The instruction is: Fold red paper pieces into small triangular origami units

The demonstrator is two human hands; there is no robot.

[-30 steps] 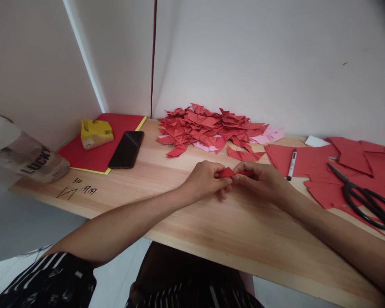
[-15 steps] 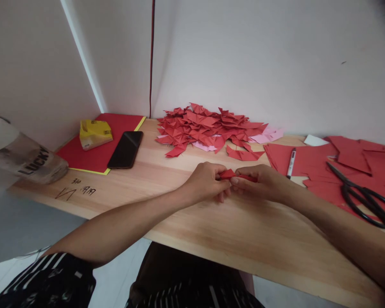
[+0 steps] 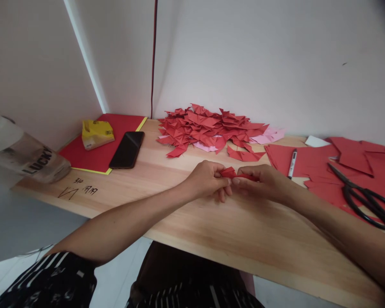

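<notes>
A small folded piece of red paper is pinched between both of my hands over the middle of the wooden table. My left hand grips its left end with thumb and fingers closed. My right hand holds its right end, fingers curled around it. Behind them, against the wall, lies a heap of folded red paper pieces with a few pink ones.
Flat red paper sheets cover the right side, with a marker pen and black scissors on them. On the left lie a black phone, a yellow packet on a red board, and a plastic bag.
Both hands stay together on the red paper piece, with only small finger shifts as they work its fold. The view has wobbled slightly.
</notes>
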